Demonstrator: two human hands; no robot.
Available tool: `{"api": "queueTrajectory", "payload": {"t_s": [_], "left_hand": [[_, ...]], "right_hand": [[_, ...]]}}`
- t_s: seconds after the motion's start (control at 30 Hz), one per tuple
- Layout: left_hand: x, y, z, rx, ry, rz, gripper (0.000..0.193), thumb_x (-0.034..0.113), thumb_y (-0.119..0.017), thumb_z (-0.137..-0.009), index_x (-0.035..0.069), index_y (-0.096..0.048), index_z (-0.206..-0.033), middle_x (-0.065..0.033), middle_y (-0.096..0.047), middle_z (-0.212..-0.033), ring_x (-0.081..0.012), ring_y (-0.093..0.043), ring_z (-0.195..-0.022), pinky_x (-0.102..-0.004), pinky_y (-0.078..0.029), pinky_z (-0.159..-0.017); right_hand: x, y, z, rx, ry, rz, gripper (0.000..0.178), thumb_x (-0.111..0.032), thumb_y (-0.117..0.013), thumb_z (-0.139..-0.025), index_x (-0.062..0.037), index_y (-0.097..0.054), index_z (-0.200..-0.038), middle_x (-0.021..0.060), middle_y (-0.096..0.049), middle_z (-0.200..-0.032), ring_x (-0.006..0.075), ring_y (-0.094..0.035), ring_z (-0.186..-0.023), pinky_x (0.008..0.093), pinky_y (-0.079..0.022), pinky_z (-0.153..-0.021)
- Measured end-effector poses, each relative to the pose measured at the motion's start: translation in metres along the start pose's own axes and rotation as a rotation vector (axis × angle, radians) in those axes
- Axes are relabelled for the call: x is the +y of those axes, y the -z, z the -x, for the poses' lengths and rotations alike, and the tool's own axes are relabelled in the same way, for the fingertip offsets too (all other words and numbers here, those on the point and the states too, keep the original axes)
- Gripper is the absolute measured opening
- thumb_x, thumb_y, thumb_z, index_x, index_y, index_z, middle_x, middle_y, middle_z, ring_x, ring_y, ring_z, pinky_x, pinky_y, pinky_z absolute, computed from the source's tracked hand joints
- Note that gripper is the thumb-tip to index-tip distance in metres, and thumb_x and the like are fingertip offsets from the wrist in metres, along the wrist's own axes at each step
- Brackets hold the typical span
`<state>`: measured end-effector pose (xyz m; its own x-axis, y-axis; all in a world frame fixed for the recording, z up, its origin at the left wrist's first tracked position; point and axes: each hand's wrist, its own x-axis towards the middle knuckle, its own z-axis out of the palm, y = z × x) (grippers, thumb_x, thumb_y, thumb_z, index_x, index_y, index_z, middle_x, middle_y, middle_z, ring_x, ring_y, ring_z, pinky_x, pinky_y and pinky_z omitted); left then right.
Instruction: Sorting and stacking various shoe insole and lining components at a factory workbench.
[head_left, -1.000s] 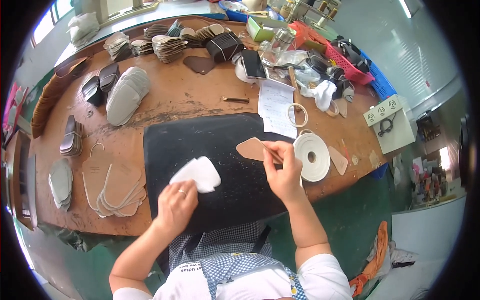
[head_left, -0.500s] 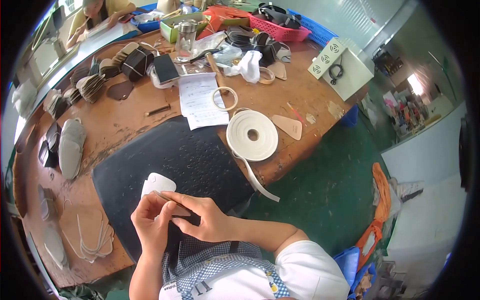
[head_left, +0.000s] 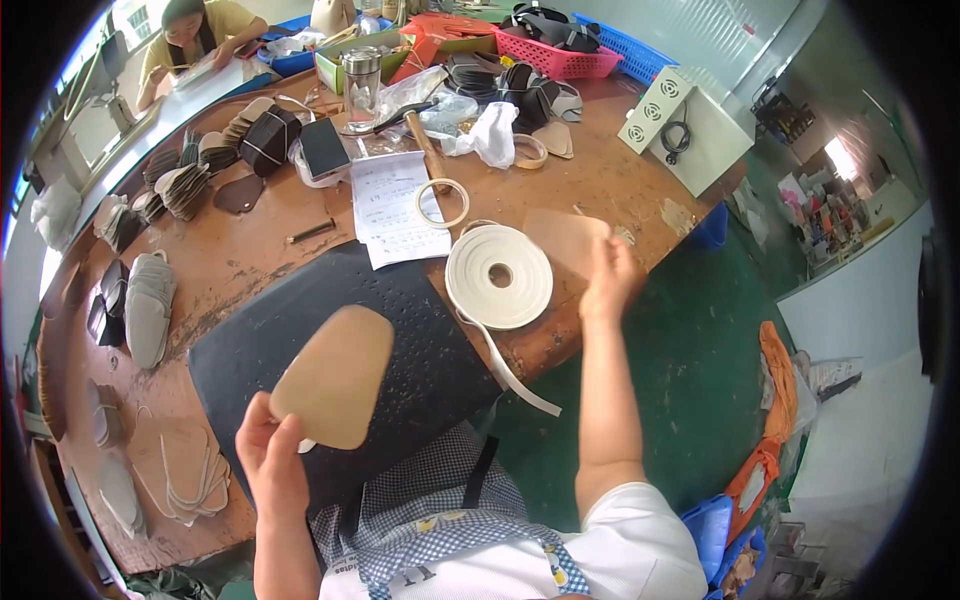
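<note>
My left hand pinches a tan, rounded, tapering leather piece by its lower left edge, above the black mat. A small bit of something white shows beneath that piece; the rest is hidden. Over the table's right edge, my right hand grips another tan leather piece, somewhat blurred, just right of the roll of white tape. The loose end of the tape hangs past the table edge.
Behind the mat lie written papers, a hammer and a phone. Stacked leather pieces line the left side. A vented metal box stands far right. Across the table, a person sits working.
My hands have parted. The left now holds the tan piece up flat to view; the right has reached out rightward and taken hold of the leather piece that lay beside the roll.
</note>
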<state>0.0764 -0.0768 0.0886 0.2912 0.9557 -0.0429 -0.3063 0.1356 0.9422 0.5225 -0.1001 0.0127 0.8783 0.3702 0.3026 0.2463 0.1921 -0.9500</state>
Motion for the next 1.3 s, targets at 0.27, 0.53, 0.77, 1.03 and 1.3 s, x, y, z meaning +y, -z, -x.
{"api": "queueTrajectory", "payload": {"t_s": [0.27, 0.53, 0.77, 1.03, 1.3], "left_hand": [[-0.011, 0.031, 0.041, 0.152, -0.034, -0.398, 0.023, 0.001, -0.066, -0.092, -0.003, -0.066, -0.114, -0.0048, -0.067, -0.105, -0.0113, -0.065, -0.094, -0.026, -0.052, -0.084], [-0.044, -0.004, 0.024, 0.027, -0.51, -0.758, 0.027, -0.002, -0.079, -0.082, 0.0, -0.068, -0.106, -0.012, -0.07, -0.106, -0.0285, -0.071, -0.092, -0.0344, -0.057, -0.08], [-0.065, 0.073, 0.056, -0.038, -0.466, -1.432, 0.053, -0.005, -0.068, -0.085, 0.002, -0.06, -0.136, -0.0174, -0.056, -0.146, -0.0358, -0.049, -0.141, -0.0518, -0.037, -0.118], [-0.06, 0.096, 0.078, 0.172, -0.617, -1.239, 0.04, -0.005, -0.07, -0.08, 0.004, -0.071, -0.119, -0.0135, -0.067, -0.122, -0.0329, -0.063, -0.114, -0.0523, -0.048, -0.105], [-0.071, 0.097, 0.094, 0.177, -0.591, -1.322, 0.045, 0.003, -0.08, -0.073, 0.007, -0.074, -0.117, -0.0088, -0.064, -0.116, -0.0266, -0.062, -0.106, -0.0497, -0.049, -0.103]], "right_hand": [[-0.041, -0.015, 0.061, -0.505, 0.121, 0.398, 0.054, -0.009, -0.07, -0.094, -0.001, -0.05, -0.144, 0.0145, -0.062, -0.133, 0.0213, -0.061, -0.117, 0.0349, -0.051, -0.094], [-0.119, -0.101, 0.207, -1.349, 0.329, 0.21, 0.027, -0.001, -0.065, -0.094, 0.0015, -0.067, -0.121, 0.0223, -0.074, -0.103, 0.0348, -0.075, -0.095, 0.0387, -0.059, -0.079], [-0.115, -0.119, 0.181, -1.133, -0.12, 0.1, 0.01, -0.004, -0.064, -0.098, -0.0013, -0.067, -0.107, 0.0014, -0.07, -0.097, 0.01, -0.064, -0.094, 0.0253, -0.05, -0.086], [-0.095, -0.144, 0.231, -1.287, -0.353, 0.031, 0.019, -0.002, -0.077, -0.089, -0.0027, -0.066, -0.105, -0.0004, -0.07, -0.094, 0.0067, -0.064, -0.086, 0.0235, -0.052, -0.079], [-0.08, -0.156, 0.252, -1.353, -0.272, 0.138, 0.017, -0.002, -0.077, -0.089, -0.0007, -0.066, -0.102, 0.0044, -0.073, -0.091, 0.0102, -0.068, -0.086, 0.0285, -0.056, -0.078]]}}
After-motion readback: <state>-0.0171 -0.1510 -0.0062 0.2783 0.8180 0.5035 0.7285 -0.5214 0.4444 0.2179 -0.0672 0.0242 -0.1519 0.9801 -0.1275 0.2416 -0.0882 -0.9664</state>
